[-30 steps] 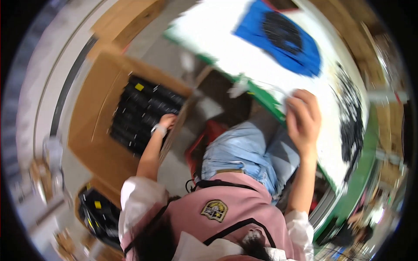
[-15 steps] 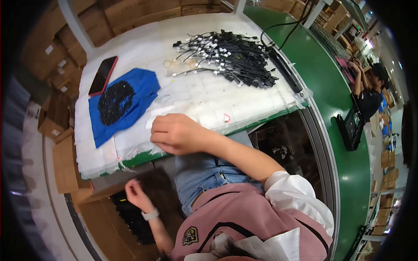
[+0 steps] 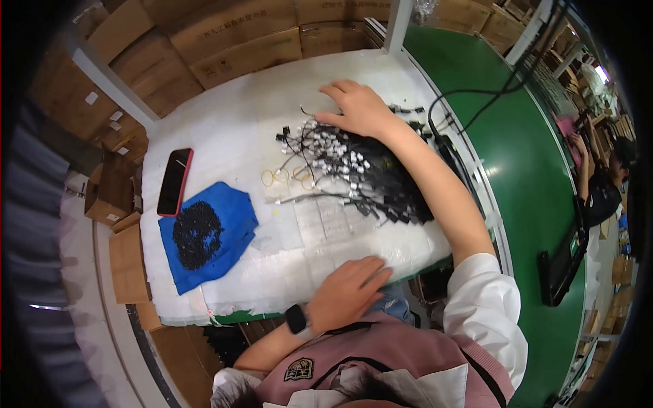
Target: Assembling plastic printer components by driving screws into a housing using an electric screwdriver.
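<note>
A pile of short black cables with white connectors [image 3: 333, 153] lies on the white-covered table [image 3: 238, 109]. Over the far side of the pile is my right hand [image 3: 357, 109], its fingers apart and holding nothing that I can see; it hides some cables beneath. At the table's near edge, my left hand [image 3: 347, 289] rests with fingers stretched out, a watch [image 3: 296, 319] on its wrist. Thin yellowish rings [image 3: 275, 178] lie left of the cables. Further left, a blue cloth [image 3: 235, 217] carries a heap of small black parts [image 3: 196, 234].
A red-edged phone [image 3: 175, 180] lies beside the cloth. Along the table's right side runs a green surface [image 3: 503, 163] with a black device [image 3: 561, 272] on it. Black cords [image 3: 476, 92] hang at the right. Cardboard boxes [image 3: 231, 41] stand behind; another person [image 3: 602, 183] sits far right.
My right hand has moved from the near edge out to the far side of the cables and opened. My left hand has come up from below the table onto its near edge. The view has shifted.
</note>
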Available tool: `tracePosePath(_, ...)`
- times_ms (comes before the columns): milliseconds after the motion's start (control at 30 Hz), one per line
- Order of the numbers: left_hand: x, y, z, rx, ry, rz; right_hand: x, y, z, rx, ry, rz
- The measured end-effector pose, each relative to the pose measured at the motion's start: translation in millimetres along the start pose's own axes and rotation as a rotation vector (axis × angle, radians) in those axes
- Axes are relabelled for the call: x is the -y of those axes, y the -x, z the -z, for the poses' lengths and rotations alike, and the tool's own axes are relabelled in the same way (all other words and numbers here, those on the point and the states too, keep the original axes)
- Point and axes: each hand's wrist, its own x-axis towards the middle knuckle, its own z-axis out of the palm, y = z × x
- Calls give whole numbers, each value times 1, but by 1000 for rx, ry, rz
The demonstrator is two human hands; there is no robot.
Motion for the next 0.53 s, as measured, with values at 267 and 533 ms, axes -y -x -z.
tracePosePath(267,31,-61,-30,115,-188,111,15,49,1,263,-114,-78)
tracePosePath(533,22,-72,-28,244,-256,223,46,91,23,105,-139,-75)
